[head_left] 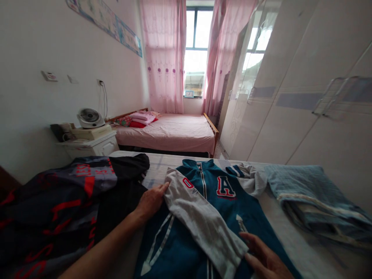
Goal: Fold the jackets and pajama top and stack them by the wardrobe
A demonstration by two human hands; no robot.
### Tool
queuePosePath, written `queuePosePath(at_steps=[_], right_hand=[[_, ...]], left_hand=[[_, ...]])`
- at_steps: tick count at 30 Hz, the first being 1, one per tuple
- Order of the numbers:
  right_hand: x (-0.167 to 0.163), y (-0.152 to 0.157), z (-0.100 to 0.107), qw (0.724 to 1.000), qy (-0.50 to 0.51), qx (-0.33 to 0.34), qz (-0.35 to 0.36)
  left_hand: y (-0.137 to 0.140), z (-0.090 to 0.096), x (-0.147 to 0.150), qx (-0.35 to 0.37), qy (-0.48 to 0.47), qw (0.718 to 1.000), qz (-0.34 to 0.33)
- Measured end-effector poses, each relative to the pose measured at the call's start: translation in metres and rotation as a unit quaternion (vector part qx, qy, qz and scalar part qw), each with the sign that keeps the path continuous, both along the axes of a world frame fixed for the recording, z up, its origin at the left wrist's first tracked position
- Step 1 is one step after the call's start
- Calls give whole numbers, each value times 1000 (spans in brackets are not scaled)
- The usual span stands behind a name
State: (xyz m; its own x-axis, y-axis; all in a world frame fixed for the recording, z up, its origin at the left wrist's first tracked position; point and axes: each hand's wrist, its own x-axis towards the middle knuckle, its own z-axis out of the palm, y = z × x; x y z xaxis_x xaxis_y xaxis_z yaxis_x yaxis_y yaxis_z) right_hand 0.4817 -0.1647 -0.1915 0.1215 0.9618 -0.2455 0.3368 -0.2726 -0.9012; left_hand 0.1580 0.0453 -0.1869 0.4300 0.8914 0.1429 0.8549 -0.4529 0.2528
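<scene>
A teal zip-up jacket [255, 221] with grey sleeves and a letter A on its chest lies face up in front of me. One grey sleeve [200, 217] is folded diagonally across its front. At the shoulder end of that sleeve, my left hand [152, 199] has its fingers closed together on the fabric edge. My right hand [266, 257] is low at the sleeve's cuff end, its thumb touching the cuff and its index finger apart on the teal front. The other sleeve [254, 180] is bent at the far right shoulder.
A black, grey and red garment [72, 205] is spread at the left. Folded blue-grey cloth [305, 186] lies at the right. Beyond are a pink-covered bed [171, 131], a white nightstand [95, 145] bearing a small fan [90, 117], and white wardrobes [290, 77] along the right.
</scene>
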Motion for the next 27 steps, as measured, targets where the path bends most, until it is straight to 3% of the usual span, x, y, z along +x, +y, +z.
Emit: queuePosePath(at_steps=[3,5,8,12,14,17,20,23,27], right_hand=[[-5,-1,6,998,67,5,1],[-8,-6,8,998,55,12,16],[-9,-15,6,995,-84,35,39],[-12,-22,4,957,-259,132,14],[-18,-20,7,946,-278,166,32],[-30,-14,17,946,-263,143,127],[-31,-9,32,951,-228,96,185],[-9,5,47,967,-204,93,120],[54,59,51,965,-206,122,-107]], left_hand=[[2,1,0,25,6,997,69],[2,2,-4,36,17,995,88],[-4,5,-10,41,47,995,78],[-16,18,-4,74,72,992,75],[-19,25,8,99,70,991,61],[-18,24,26,121,63,991,-14],[-11,10,35,55,77,993,-66],[-6,1,41,20,91,994,-60],[-21,3,65,94,43,989,-103]])
